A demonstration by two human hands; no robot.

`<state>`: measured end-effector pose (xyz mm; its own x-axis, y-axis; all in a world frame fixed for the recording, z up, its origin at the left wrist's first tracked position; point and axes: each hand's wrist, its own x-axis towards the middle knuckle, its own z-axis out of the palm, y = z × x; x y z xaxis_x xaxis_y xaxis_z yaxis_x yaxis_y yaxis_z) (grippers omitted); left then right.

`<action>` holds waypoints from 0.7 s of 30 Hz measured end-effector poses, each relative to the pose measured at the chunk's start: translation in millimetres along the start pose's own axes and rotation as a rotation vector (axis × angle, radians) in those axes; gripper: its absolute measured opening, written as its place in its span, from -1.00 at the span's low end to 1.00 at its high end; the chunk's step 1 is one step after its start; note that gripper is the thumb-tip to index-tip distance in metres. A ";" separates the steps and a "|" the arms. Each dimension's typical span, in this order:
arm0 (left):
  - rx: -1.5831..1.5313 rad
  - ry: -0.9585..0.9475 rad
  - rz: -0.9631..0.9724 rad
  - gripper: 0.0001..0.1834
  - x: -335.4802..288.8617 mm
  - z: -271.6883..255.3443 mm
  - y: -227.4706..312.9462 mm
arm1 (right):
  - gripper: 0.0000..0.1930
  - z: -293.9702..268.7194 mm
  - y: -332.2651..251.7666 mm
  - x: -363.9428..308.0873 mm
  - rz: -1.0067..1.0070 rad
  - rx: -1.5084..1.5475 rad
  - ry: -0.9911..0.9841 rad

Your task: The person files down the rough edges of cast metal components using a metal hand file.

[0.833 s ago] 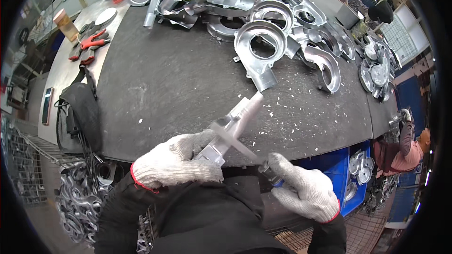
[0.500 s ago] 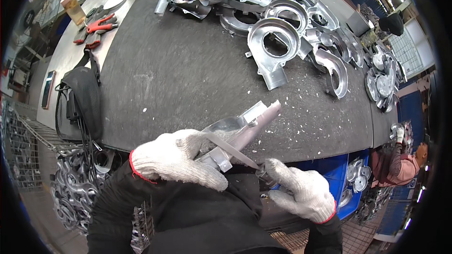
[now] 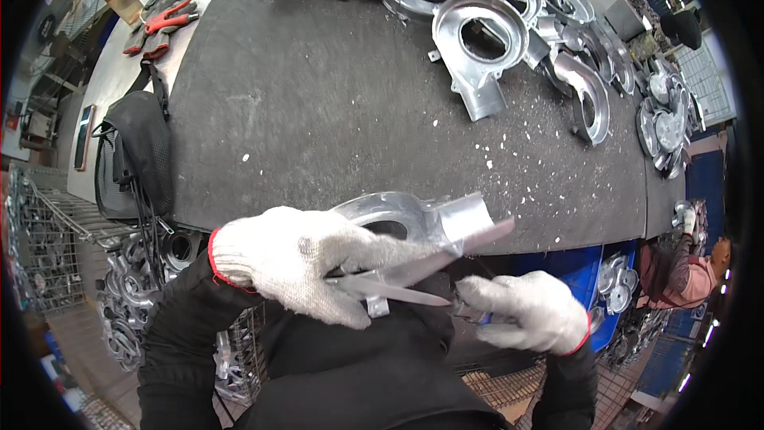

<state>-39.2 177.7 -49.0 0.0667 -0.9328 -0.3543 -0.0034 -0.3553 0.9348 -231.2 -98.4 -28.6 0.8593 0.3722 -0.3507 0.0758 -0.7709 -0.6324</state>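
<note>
My left hand (image 3: 298,263), in a white knit glove with a red cuff, grips a silvery cast-metal blower housing (image 3: 465,223) at the near edge of the table. The housing lies tilted, its round opening partly covered by my fingers. My right hand (image 3: 529,310), gloved the same way, is closed around the end of a long, flat grey file (image 3: 398,291). This file reaches left across the near side of the housing, its far end by my left fingers. Whether it touches the metal I cannot tell. The file's grip end is mostly hidden.
More housings (image 3: 481,40) are piled along the back and right of the dark table mat (image 3: 318,111), among pale chips. At left are a black bag (image 3: 131,159), a phone (image 3: 84,137) and red-grey gloves (image 3: 163,24). A blue bin (image 3: 577,271) stands below right; a co-worker (image 3: 680,271) is beyond.
The housing has turned in my left hand, so its round opening now shows. My right hand and the file have shifted slightly right and down. The view has tilted nearer.
</note>
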 end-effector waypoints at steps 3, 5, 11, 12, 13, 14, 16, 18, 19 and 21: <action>0.211 -0.115 0.069 -0.15 11.1 4.0 -4.8 | -0.50 7.1 33.4 -0.8 0.003 0.611 -0.212; 0.297 -0.326 0.136 -0.12 19.8 7.3 0.3 | -0.62 24.6 65.9 -23.1 0.451 0.891 -0.497; 0.703 -0.577 -0.274 -0.15 28.6 34.0 15.3 | -0.32 -2.8 46.3 0.9 0.321 0.445 -0.805; 0.710 -0.554 -0.310 -0.15 28.7 35.8 14.3 | -0.34 -4.7 46.8 -0.2 0.271 0.394 -0.826; 0.719 -0.529 -0.346 -0.15 28.7 37.8 13.2 | -0.35 -7.7 46.2 -1.7 0.222 0.341 -0.845; 0.721 -0.530 -0.349 -0.15 28.2 40.8 9.4 | -0.35 -12.4 43.2 -2.9 0.335 0.384 -0.831; 0.687 -0.463 -0.250 -0.38 29.1 47.0 0.5 | -0.34 -14.7 39.5 -4.6 0.411 0.424 -0.772; 0.735 -0.486 -0.207 -0.28 32.1 51.5 4.3 | -0.35 -13.7 39.2 -3.9 0.429 0.379 -0.799; 0.781 -0.503 -0.169 -0.14 32.3 53.5 5.9 | -0.35 -9.1 41.3 -6.0 0.419 0.415 -0.797; 0.815 -0.489 -0.125 -0.10 31.7 55.4 -3.4 | -0.36 -8.6 38.1 -7.4 0.413 0.444 -0.792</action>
<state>-92.3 145.9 -65.0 -0.3093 -0.7420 -0.5948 -0.7299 -0.2157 0.6486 -230.3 -135.0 -44.1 0.1781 0.4808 -0.8586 -0.4880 -0.7145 -0.5013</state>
